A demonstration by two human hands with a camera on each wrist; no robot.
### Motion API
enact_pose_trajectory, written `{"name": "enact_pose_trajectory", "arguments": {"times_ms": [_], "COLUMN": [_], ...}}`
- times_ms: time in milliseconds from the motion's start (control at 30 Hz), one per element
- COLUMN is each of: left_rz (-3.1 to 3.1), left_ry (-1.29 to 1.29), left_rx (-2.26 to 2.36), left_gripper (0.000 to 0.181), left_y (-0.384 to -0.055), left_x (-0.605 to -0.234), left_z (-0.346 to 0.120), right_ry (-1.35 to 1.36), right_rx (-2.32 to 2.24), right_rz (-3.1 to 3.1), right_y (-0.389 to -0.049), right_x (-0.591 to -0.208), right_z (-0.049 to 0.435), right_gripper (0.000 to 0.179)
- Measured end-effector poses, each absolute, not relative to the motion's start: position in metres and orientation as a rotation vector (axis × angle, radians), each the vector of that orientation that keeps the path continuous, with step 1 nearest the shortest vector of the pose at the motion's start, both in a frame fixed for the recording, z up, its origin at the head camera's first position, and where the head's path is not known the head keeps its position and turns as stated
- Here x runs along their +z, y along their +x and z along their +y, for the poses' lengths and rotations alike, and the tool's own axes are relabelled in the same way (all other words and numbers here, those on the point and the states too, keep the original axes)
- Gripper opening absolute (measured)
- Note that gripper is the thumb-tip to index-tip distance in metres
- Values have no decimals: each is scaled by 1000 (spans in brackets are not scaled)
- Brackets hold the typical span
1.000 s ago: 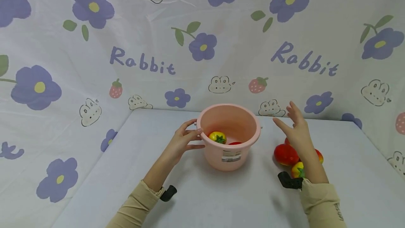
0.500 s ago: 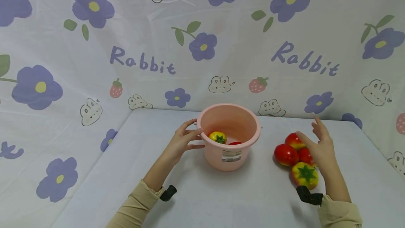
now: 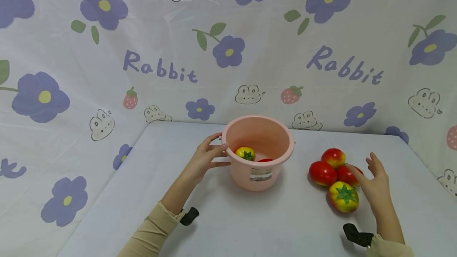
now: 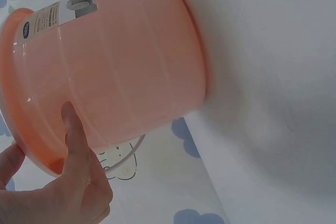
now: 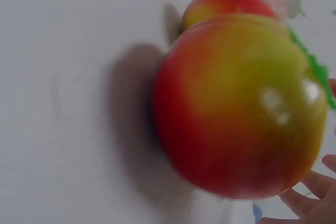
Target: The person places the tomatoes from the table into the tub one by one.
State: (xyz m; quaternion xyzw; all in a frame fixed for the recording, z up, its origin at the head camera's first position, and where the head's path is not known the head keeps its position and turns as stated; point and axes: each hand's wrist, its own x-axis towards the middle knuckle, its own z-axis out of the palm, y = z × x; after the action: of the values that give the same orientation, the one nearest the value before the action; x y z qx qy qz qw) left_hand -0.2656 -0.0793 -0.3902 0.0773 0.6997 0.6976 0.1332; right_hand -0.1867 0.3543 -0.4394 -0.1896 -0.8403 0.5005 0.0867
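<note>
A pink bucket [image 3: 255, 179] stands upright on the table, holding a yellow tomato-like toy fruit [image 3: 245, 154] and a red one [image 3: 265, 160] that shows only in part. My left hand [image 3: 201, 160] grips the bucket's left rim, one digit over the lip and another against the outer wall [image 4: 121, 66]. On the right lie several red and yellow fruits, among them a nearest one [image 3: 343, 197] with a green star-shaped top. Just right of this cluster hovers my right hand [image 3: 375, 187], fingers spread, holding nothing; its thumb overlaps a red fruit [image 3: 346, 174] in the head view.
White cloth covers the table [image 3: 250, 225]. Behind it hangs a printed curtain [image 3: 271, 66] with flowers and rabbits. A black wrist camera [image 3: 357, 236] sits below the right hand, another black one [image 3: 189, 216] below the left.
My right hand has moved right and toward me, from above the fruit cluster to its right side, uncovering the fruits. The left hand stays on the bucket.
</note>
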Motion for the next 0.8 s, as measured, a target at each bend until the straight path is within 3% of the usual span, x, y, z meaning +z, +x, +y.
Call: {"name": "enact_pose_trajectory", "arguments": {"times_ms": [267, 800], "left_rz": [2025, 2040], "left_ry": [216, 206], "left_rx": [2032, 2022], "left_gripper": [57, 57], "left_y": [-267, -268], "left_x": [-391, -390], "left_z": [-79, -76], "right_ry": [-702, -671], "right_rx": [1553, 1613], "right_rz": [-2500, -2485], "right_y": [-191, -196], "right_x": [-462, -473], "right_z": [361, 358], "right_gripper": [89, 85]}}
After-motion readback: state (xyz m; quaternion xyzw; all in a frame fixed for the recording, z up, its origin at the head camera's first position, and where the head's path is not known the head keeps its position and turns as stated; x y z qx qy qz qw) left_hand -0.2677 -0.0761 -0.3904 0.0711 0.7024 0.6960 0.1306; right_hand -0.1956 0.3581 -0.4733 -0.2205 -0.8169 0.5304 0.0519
